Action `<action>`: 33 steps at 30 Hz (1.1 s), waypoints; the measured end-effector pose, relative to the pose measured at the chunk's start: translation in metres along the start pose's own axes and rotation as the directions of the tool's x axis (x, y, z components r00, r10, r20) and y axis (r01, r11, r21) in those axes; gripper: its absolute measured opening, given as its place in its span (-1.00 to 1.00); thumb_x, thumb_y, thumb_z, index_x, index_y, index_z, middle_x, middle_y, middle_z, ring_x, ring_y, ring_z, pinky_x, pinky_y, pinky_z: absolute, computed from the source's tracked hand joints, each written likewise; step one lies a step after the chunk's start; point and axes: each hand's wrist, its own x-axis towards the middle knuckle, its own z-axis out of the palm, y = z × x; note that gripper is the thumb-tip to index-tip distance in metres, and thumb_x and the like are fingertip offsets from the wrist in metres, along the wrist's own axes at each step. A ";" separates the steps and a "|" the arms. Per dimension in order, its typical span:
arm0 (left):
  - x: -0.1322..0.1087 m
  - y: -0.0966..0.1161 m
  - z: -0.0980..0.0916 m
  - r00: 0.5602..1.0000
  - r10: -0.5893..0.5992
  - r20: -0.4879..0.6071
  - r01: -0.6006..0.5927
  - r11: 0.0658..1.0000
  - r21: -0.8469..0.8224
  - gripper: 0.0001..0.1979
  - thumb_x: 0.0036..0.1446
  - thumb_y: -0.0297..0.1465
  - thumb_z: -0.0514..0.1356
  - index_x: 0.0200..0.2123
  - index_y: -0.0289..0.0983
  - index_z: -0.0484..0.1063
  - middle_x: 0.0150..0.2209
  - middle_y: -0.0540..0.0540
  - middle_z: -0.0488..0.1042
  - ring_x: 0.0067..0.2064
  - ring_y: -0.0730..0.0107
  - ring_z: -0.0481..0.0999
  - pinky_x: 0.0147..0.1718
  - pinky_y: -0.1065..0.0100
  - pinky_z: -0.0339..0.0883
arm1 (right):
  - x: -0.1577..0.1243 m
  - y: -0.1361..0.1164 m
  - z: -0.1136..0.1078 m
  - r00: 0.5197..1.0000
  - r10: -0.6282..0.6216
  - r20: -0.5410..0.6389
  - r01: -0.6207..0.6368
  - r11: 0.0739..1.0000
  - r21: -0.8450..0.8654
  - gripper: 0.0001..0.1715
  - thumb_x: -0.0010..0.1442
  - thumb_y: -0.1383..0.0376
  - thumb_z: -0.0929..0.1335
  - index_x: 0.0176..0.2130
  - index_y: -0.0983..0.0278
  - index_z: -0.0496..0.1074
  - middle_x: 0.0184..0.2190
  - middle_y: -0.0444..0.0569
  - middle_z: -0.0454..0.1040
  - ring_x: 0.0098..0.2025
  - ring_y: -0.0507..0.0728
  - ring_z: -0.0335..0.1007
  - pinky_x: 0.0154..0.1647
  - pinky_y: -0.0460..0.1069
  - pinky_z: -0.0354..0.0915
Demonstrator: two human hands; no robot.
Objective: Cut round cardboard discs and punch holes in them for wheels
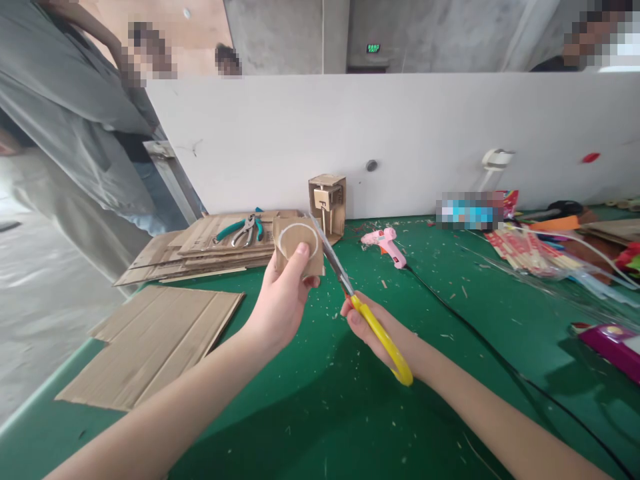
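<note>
My left hand [285,297] pinches a small square piece of cardboard [289,231], its thumb pressed on the front face. A pale circle is drawn on that face. In my right hand [375,327] is a pair of scissors [336,263] with yellow handles, blades pointing up and to the left. The blades lie close along the right edge of the cardboard piece; whether they touch it I cannot tell. Behind the hands stands a small open-fronted cardboard box [327,207] with a smaller piece mounted on a stick inside it.
Cardboard sheets are stacked at the back left, with teal-handled pliers [245,230] on top. A large cardboard sheet [165,340] lies front left. A pink glue gun [387,245] trails a black cord rightward. Packets of sticks [525,253] and a purple object [613,348] lie right. A person stands left.
</note>
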 end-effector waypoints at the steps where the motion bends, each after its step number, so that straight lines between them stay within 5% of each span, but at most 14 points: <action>1: 0.000 0.000 0.000 1.000 0.012 0.006 -0.012 1.000 0.000 -0.82 0.07 -0.32 0.25 -0.23 -0.17 0.41 -0.20 -0.02 0.43 -0.30 0.47 0.39 -0.44 0.46 0.27 | 0.000 -0.001 0.000 1.000 0.001 0.001 -0.001 1.000 -0.003 -0.43 0.21 -0.20 0.13 -0.32 0.24 0.18 -0.52 -0.20 0.08 -0.51 0.01 0.03 -0.53 -0.04 0.07; 9: 0.002 0.005 -0.003 0.994 0.110 0.021 -0.112 0.992 0.061 -0.83 0.05 -0.35 0.28 -0.27 -0.24 0.41 -0.29 -0.01 0.41 -0.33 0.51 0.38 -0.39 0.46 0.30 | 0.000 0.015 0.003 0.999 -0.036 -0.006 0.036 0.999 0.010 -0.52 0.24 -0.13 0.18 -0.26 0.23 0.19 -0.46 -0.16 0.18 -0.48 0.02 0.12 -0.47 -0.03 0.13; 20: 0.003 0.005 -0.007 0.992 0.091 0.085 -0.109 0.966 0.234 -0.81 0.09 -0.29 0.25 -0.34 -0.29 0.37 -0.42 0.01 0.35 -0.43 0.53 0.31 -0.45 0.46 0.25 | -0.003 -0.001 -0.001 1.000 0.024 -0.014 -0.025 0.997 -0.068 -0.58 0.28 -0.08 0.15 -0.29 0.22 0.18 -0.49 -0.17 0.22 -0.49 0.04 0.15 -0.46 -0.01 0.16; 28: 0.001 0.000 -0.007 0.990 0.120 0.073 -0.133 0.967 0.216 -0.83 0.13 -0.27 0.22 -0.31 -0.25 0.36 -0.40 0.03 0.36 -0.42 0.54 0.32 -0.41 0.46 0.26 | -0.004 0.003 0.001 0.999 -0.020 -0.031 0.015 0.985 -0.172 -0.59 0.29 -0.06 0.16 -0.32 0.22 0.14 -0.49 -0.16 0.22 -0.50 0.05 0.16 -0.46 0.01 0.16; 33: 0.002 0.001 -0.010 0.989 0.109 0.099 -0.130 0.960 0.249 -0.83 0.14 -0.28 0.22 -0.29 -0.26 0.36 -0.41 0.02 0.36 -0.43 0.54 0.32 -0.41 0.46 0.26 | -0.002 0.003 0.000 0.997 0.059 -0.058 -0.070 0.971 -0.227 -0.59 0.27 -0.06 0.18 -0.36 0.21 0.13 -0.53 -0.17 0.20 -0.56 0.03 0.14 -0.51 -0.01 0.13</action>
